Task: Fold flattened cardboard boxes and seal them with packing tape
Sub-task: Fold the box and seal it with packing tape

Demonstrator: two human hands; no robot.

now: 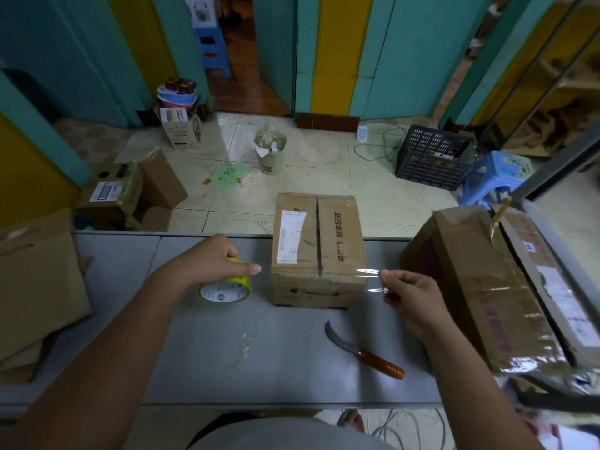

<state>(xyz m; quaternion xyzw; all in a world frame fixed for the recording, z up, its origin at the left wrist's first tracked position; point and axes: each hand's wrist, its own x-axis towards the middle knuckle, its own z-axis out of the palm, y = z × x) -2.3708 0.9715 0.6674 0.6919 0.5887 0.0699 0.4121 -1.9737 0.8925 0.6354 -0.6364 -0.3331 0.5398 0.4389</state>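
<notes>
Cardboard box (pixel 316 251): small, brown and corrugated, standing at the table's far edge between the hands. Top flaps meet along a dark centre seam, with a white shipping label on the left flap.
Tape roll (pixel 227 287): yellow-green rim and white printed face, left of the box and near it.
Tape strip (pixel 367 277): clear, glossy film stretched from the roll past the box's upper front edge. Contact with the cardboard cannot be told.
Left hand (pixel 214 259): fingers curled over the roll from above, gripping it.
Right hand (pixel 409 297): thumb and fingertips pinch the strip's free end, right of the box.
Table (pixel 276 368): smooth, grey, flat.
Knife (pixel 363 350): curved metal blade and orange-brown rounded handle, lying nearer than the box.
Large box (pixel 487 287): brown, shiny with tape, at the right.
Flattened cardboard (pixel 35 280): stacked at the left.
</notes>
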